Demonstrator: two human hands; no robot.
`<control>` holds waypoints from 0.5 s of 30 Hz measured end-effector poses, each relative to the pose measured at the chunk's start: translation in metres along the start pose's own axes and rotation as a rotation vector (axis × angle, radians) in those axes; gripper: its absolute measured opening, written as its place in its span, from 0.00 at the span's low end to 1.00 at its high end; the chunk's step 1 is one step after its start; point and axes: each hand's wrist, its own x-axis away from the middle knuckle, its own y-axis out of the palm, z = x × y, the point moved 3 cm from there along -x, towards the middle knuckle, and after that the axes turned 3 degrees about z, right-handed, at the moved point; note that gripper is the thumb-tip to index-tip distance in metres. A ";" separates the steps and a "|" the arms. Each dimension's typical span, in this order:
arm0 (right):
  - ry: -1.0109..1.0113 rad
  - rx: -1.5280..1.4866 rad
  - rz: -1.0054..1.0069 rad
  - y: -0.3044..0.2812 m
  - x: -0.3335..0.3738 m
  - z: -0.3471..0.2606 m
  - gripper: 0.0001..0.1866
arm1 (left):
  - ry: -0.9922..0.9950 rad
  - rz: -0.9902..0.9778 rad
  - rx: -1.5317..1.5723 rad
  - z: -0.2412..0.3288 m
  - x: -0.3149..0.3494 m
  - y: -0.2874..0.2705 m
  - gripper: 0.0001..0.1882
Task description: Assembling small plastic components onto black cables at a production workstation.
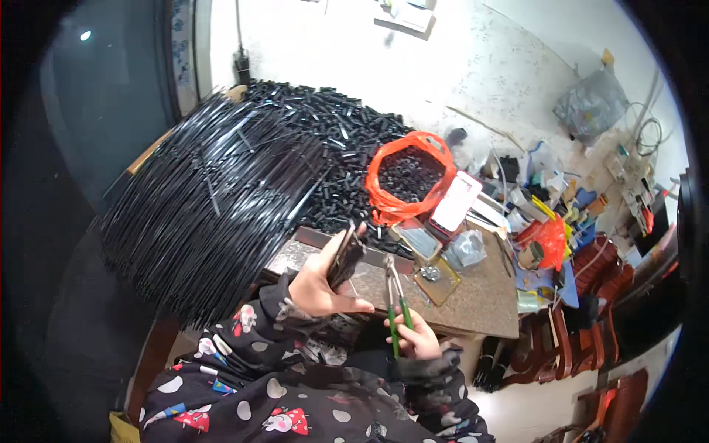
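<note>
Left hand [314,286] gripped a dark, glossy object [346,262] between thumb and fingers at the near edge of the tabletop [484,299]; could not tell whether it was one piece or several. The thumb pointed toward the right hand [417,338], whose fingers were wrapped around the green handles of the pliers [393,292]. Pliers stood head up, just beside the dark object and apart from it, with handles spread and falling short of the near edge. Long black rods [214,199] lay in a large heap over the left part of the tabletop, spilling past its left edge. Short black pieces [332,129] were piled to the right of the rods, toward the far side. A red-orange bag [377,199], mouth spread, held small dark bits. Between the bag and the near right corner: a white-screened phone [456,201], a clear box [418,240], a crumpled clear bag [467,249] and a yellowish tray [447,289] bearing small silvery parts [430,273].
</note>
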 end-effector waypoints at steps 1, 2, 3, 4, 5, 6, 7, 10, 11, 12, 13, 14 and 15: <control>-0.215 0.161 -0.038 0.016 0.015 -0.012 0.10 | 0.023 0.041 -0.021 0.003 0.000 -0.007 0.55; -0.438 0.317 -0.052 0.027 0.030 -0.024 0.10 | 0.047 0.063 -0.026 0.001 -0.002 -0.011 0.57; -0.688 0.685 -0.060 0.044 0.031 -0.043 0.10 | 0.001 0.154 -0.047 -0.004 0.001 -0.025 0.61; -0.972 1.052 -0.023 0.057 0.044 -0.060 0.10 | 0.000 0.164 -0.058 -0.005 0.002 -0.028 0.61; -1.112 1.268 0.083 0.068 0.056 -0.069 0.11 | 0.030 0.188 -0.075 -0.002 0.004 -0.032 0.61; -1.215 1.422 0.115 0.077 0.065 -0.077 0.12 | 0.060 0.211 -0.090 0.000 0.007 -0.035 0.61; -1.236 1.510 0.109 0.081 0.070 -0.084 0.13 | 0.062 0.278 -0.040 -0.004 0.008 -0.034 0.61; -1.266 1.657 0.104 0.091 0.079 -0.097 0.13 | 0.059 0.330 -0.165 0.002 0.010 -0.030 0.59; -1.273 1.716 0.109 0.094 0.080 -0.099 0.13 | 0.140 0.256 -0.343 0.008 0.008 -0.032 0.59; -1.271 1.718 0.102 0.093 0.076 -0.098 0.13 | 0.137 0.261 -0.342 0.008 0.007 -0.031 0.59; -1.366 1.675 0.112 0.089 0.071 -0.096 0.13 | 0.191 0.283 -0.274 0.008 0.004 -0.028 0.57; -1.459 1.628 0.120 0.087 0.068 -0.095 0.13 | 0.244 0.307 -0.207 0.009 0.002 -0.027 0.55; -1.351 1.451 -0.026 0.087 0.066 -0.099 0.12 | 0.121 0.265 -0.168 0.013 0.005 -0.028 0.53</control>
